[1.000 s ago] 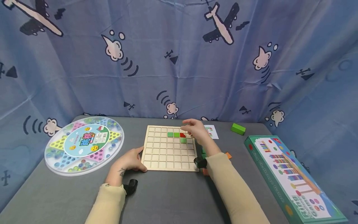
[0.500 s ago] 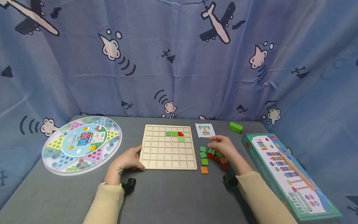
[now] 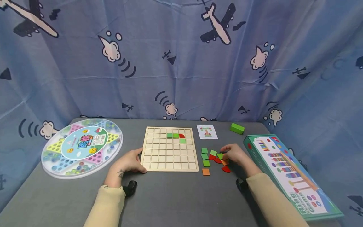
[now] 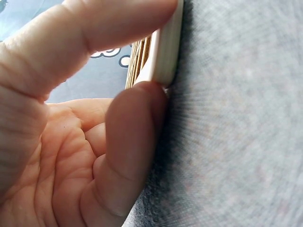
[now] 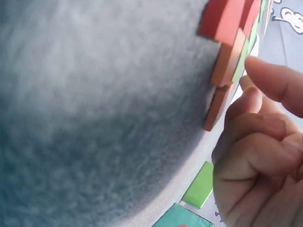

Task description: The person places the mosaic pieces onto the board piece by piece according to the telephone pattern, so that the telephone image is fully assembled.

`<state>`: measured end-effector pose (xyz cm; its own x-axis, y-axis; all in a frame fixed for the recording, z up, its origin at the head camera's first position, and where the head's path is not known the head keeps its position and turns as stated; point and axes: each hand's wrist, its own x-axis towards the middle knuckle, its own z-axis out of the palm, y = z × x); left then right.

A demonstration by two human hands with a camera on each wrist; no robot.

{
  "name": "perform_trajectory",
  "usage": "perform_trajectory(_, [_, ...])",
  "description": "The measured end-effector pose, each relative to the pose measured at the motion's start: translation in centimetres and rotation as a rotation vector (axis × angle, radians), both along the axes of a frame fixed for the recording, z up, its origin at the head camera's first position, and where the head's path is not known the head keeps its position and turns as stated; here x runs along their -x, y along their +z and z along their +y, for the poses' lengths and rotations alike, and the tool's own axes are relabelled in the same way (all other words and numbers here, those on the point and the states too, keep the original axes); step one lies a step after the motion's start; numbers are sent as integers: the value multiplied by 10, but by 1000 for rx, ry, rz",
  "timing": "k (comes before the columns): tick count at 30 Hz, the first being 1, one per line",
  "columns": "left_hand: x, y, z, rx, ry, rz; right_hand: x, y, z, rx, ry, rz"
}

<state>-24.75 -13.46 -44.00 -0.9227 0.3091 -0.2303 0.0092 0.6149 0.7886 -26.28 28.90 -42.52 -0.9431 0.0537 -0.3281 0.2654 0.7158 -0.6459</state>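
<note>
A wooden grid board [image 3: 161, 154] lies flat on the table, with several green tiles [image 3: 182, 141] and a red quarter-round tile [image 3: 182, 136] in its upper right cells. My left hand [image 3: 129, 162] holds the board's lower left corner, thumb at the front edge and a finger along the left edge; the left wrist view shows this thumb [image 4: 135, 127] against the corner. My right hand [image 3: 236, 156] is at the loose tile pile, fingertips at a green tile [image 3: 220, 156] on top. In the right wrist view its thumb and finger are near that tile [image 5: 241, 61], without a visible grip.
A printed pattern card [image 3: 207, 132] lies behind the pile, with a green block [image 3: 237, 128] farther right. Loose green, red and orange tiles [image 3: 206, 171] lie right of the board. A round Chinese checkers set [image 3: 82, 148] is at left, a game box [image 3: 292, 176] at right.
My right hand has moved from above the board's upper right, past the card, down to the right side of the tile pile. My left hand stays at the board's corner.
</note>
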Motion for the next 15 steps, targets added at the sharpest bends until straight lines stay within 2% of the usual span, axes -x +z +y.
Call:
perform_trajectory(4, [-1, 0, 0, 2, 7, 0, 1, -1, 1, -33, 19, -28])
perform_trajectory(11, [-1, 1, 0, 1, 6, -1, 0, -1, 2, -44, 52, 2])
perform_trajectory(15, [0, 1, 0, 6, 2, -3, -1, 1, 2, -44, 56, -9])
